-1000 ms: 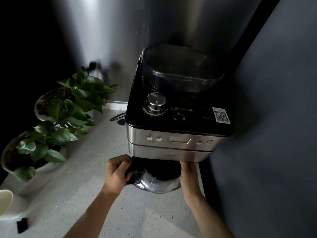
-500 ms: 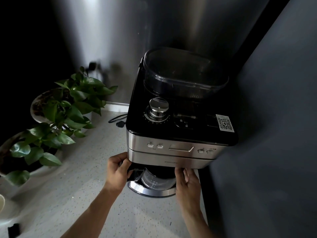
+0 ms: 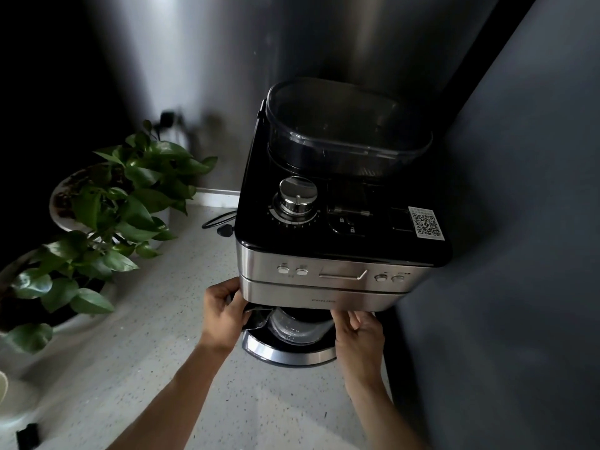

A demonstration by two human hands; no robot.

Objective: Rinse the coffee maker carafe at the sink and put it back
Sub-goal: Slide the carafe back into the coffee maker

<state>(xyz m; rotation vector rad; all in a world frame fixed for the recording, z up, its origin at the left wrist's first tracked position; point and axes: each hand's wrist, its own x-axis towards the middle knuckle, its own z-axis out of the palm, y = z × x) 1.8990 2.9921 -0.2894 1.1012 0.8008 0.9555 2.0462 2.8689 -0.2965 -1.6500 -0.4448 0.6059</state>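
Note:
The glass carafe (image 3: 293,328) sits on the round steel warming plate (image 3: 285,354) under the silver and black coffee maker (image 3: 334,280). My left hand (image 3: 224,315) is closed around the carafe's black handle at the machine's front left corner. My right hand (image 3: 358,336) rests with fingers spread against the carafe's right side, just below the machine's front panel. Most of the carafe is hidden under the machine body.
Two potted green plants (image 3: 107,219) stand on the speckled grey counter (image 3: 136,368) to the left. A black power cord (image 3: 217,224) lies behind the machine's left side. A dark wall (image 3: 519,254) runs close along the right. A small black object (image 3: 27,435) lies bottom left.
The carafe has slid back under the coffee maker onto the warming plate. Both hands followed it inward, and the right hand's fingers have spread apart.

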